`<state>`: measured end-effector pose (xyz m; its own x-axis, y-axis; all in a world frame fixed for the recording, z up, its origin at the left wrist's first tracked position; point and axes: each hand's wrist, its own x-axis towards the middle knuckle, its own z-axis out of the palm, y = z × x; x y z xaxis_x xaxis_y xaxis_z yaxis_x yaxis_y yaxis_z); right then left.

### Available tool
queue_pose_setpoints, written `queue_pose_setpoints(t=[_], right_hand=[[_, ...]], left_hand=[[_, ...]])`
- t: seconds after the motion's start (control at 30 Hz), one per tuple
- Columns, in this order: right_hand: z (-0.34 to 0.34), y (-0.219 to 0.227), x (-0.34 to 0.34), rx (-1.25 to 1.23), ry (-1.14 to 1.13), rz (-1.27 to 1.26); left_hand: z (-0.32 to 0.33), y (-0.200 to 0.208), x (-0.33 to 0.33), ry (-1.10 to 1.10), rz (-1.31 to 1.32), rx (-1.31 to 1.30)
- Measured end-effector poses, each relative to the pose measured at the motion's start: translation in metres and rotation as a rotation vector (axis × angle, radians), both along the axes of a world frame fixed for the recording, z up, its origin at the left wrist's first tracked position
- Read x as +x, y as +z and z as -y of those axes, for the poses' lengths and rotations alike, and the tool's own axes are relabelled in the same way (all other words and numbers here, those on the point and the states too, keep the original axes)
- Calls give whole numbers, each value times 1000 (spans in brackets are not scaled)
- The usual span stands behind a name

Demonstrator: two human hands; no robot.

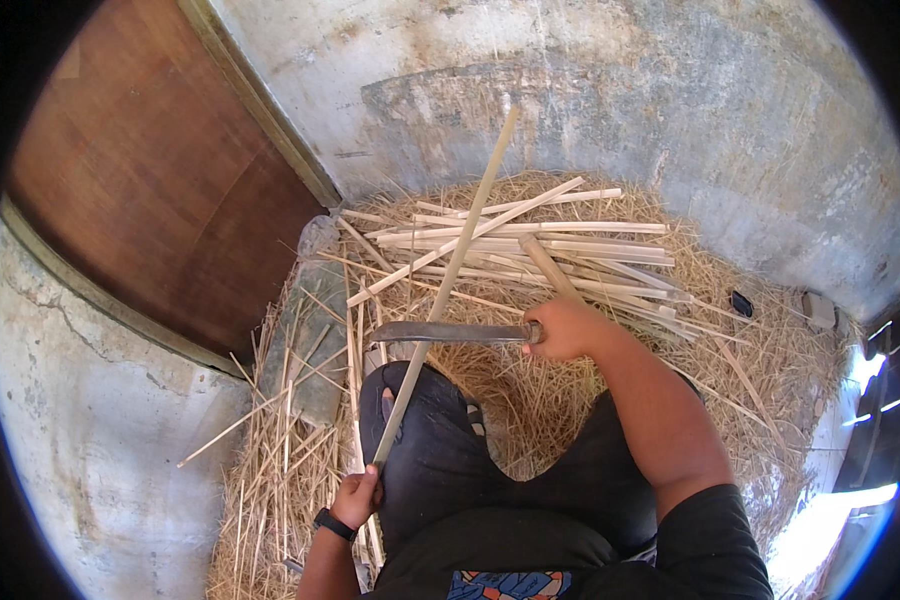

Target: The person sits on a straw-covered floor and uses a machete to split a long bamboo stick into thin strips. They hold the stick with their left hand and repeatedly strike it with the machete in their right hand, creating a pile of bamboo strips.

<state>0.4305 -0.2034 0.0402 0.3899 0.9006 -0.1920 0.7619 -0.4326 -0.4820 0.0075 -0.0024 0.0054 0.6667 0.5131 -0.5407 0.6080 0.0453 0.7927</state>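
My left hand (355,497) is closed around the lower end of a long, pale bamboo strip (467,228). The strip slants up and away over my left thigh, toward the wall. In my right hand (562,330) is a machete (450,332), its dark blade pointing left. The blade crosses the strip above my knees; whether it touches or has cut in, I cannot tell. A thick wooden piece (548,265) emerges just beyond my right fist; its near end is hidden.
Split bamboo strips (610,240) lie heaped ahead of my knees. Straw-like shavings (270,520) cover the floor around me. A stained wall (620,110) rises in front, with a brown wooden door (160,180) at left. A small black object (741,304) lies at right.
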Motion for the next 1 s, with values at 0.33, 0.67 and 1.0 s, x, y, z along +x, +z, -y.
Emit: queue_pose_setpoints(t=[0.33, 0.67, 1.0], right_hand=[[11, 19, 3, 65, -26, 51], [9, 13, -1, 86, -14, 39], [9, 5, 2, 85, 56, 126]], left_hand=[[1, -7, -3, -6, 8, 71], [7, 5, 3, -10, -19, 113], [4, -5, -1, -16, 4, 126]])
